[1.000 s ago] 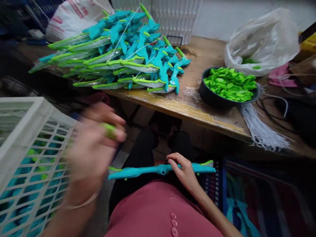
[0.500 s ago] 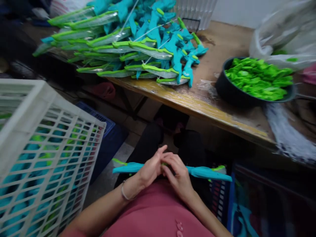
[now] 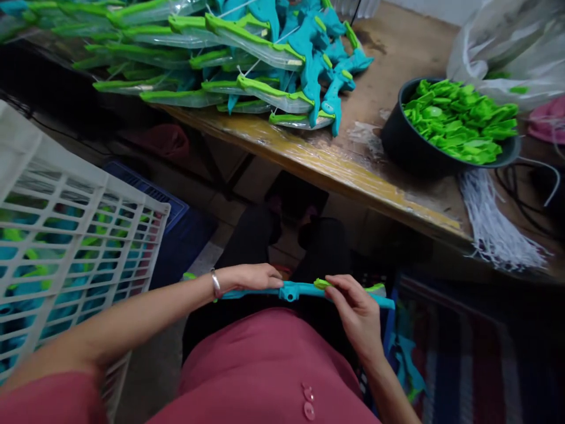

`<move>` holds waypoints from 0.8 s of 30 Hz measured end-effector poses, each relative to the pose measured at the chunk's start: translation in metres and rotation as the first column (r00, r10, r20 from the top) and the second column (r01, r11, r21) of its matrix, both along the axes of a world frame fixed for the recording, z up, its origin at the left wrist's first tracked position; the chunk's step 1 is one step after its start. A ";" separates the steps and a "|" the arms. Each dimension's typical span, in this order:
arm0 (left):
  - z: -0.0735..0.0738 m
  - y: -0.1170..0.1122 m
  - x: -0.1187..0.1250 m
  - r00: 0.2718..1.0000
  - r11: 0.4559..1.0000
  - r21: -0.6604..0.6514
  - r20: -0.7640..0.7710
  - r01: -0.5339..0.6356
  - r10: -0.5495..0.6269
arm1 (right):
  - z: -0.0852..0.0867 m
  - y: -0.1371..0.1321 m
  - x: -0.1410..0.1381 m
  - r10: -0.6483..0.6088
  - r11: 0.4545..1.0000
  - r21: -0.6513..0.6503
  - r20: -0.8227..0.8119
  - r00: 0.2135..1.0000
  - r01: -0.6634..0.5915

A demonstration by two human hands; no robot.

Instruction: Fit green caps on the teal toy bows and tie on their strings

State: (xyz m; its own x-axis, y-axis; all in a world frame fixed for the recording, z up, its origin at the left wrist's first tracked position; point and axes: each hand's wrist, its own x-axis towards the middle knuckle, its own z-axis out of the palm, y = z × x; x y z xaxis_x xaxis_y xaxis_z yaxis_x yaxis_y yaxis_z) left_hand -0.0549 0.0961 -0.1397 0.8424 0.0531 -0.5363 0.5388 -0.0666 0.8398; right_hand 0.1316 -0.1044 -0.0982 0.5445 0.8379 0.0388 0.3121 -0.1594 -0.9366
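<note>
Across my lap lies a long teal plastic toy bow [image 3: 289,291] with bright green parts near its ends and a round hole at its middle. My left hand [image 3: 258,277] is closed over the bow just left of that middle, its fingertips on the teal plastic. To the right of the middle, my right hand [image 3: 353,303] pinches a small green plastic piece [image 3: 322,284] between thumb and fingers, right at the bow's upper edge. Whether the piece touches the bow I cannot tell.
On the wooden table [image 3: 335,159] lie a pile of teal-and-green bows [image 3: 265,70] with white strings and a dark bowl [image 3: 399,138] of green pieces. White strings [image 3: 501,227] hang over the edge. A white crate [image 3: 88,200] of similar parts stands at left.
My hands, together over the bow's middle before, have moved apart. The left now rests on the bow; the right has moved rightward and shows a green piece. The view has shifted.
</note>
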 end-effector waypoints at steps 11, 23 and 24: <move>0.062 -0.022 -0.010 0.948 0.878 -0.384 0.022 -0.287 0.319 | 0.032 0.001 -0.020 0.032 0.997 0.072 -0.125 0.992 -0.023; 0.087 -0.037 0.017 0.857 0.835 -0.395 0.185 -0.383 0.480 | 0.036 0.002 -0.040 -0.120 0.976 0.190 0.057 0.991 0.107; 0.088 -0.037 0.020 0.851 0.840 -0.377 0.200 -0.391 0.486 | 0.037 0.004 -0.040 -0.127 0.972 0.212 0.107 0.986 0.102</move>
State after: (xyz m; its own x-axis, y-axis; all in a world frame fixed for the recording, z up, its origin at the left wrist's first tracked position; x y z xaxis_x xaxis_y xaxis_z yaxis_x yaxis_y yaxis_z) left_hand -0.0351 0.0587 -0.0515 0.8842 0.3238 -0.3367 0.1899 0.4092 0.8924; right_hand 0.0912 -0.1008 -0.0612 0.6173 0.7378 0.2731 0.4138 -0.0092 -0.9103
